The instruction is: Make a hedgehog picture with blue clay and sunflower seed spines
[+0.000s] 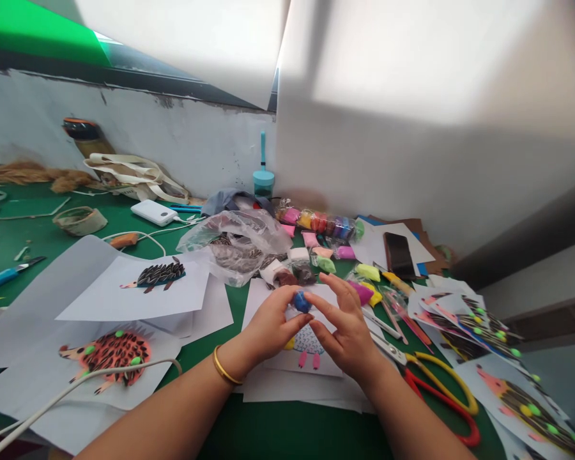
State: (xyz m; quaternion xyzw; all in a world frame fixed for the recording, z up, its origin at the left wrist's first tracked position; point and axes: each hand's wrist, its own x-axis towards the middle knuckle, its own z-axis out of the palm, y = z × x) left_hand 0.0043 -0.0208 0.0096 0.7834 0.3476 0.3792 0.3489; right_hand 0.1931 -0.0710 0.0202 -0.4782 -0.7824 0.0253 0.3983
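A small blue lump of modelling clay point(302, 302) sits between my two hands above a sheet of paper. My left hand point(271, 324) is closed on it, thumb below and fingers behind. From the other side, the index fingertip of my right hand point(347, 326) presses the clay, its thumb close beneath and its other fingers raised. Under my hands lies a drawing point(309, 345) with a scaly blue-grey pattern and pink feet; its upper part is hidden. Small packets of coloured clay, including a green one point(324, 264), lie just beyond.
Red-and-yellow-handled scissors point(429, 383) lie by my right forearm. Hedgehog pictures with seeds point(119, 354) are at left, more point(527, 409) at right. A clear plastic bag point(239, 239), a phone point(398, 254) and a white power bank point(154, 213) lie farther back. A cable point(76, 386) crosses the left side.
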